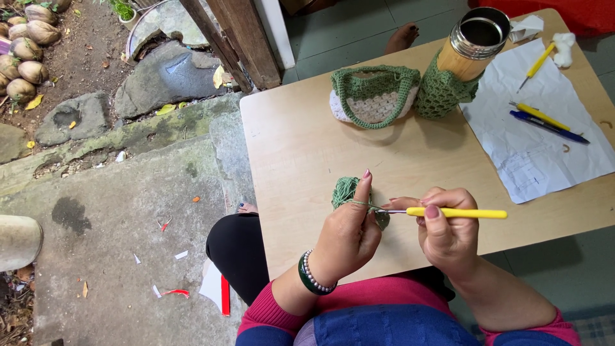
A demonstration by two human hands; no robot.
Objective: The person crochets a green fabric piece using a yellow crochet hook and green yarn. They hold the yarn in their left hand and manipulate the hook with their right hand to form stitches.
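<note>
a person sits at a pale wooden table, seen from above by a camera on the head. the right hand is clenched around a yellow-handled crochet hook, thumb and fingers pinching the handle near its metal end. the hook lies almost level, its long axis running left to right, the metal tip pointing left toward the left hand. the left hand is closed in a pinch on a strand of green yarn, forefinger raised straight up, with the strand drawn across it to the hook's tip. the two hands are near each other, the tip touching the yarn just beside the left fingers.

a small ball of green yarn rests on the surface directly behind the left hand, which is the nearer hand to it.

farther back, well apart from the hands, stand a green and cream crocheted bag and a bamboo and steel flask in a green crocheted sleeve. to the right lies a white sheet of paper with a yellow pen and a blue pen. bare surface lies open between the hands and these things; the near edge runs just below the wrists, and the left edge is close to the left hand.
</note>
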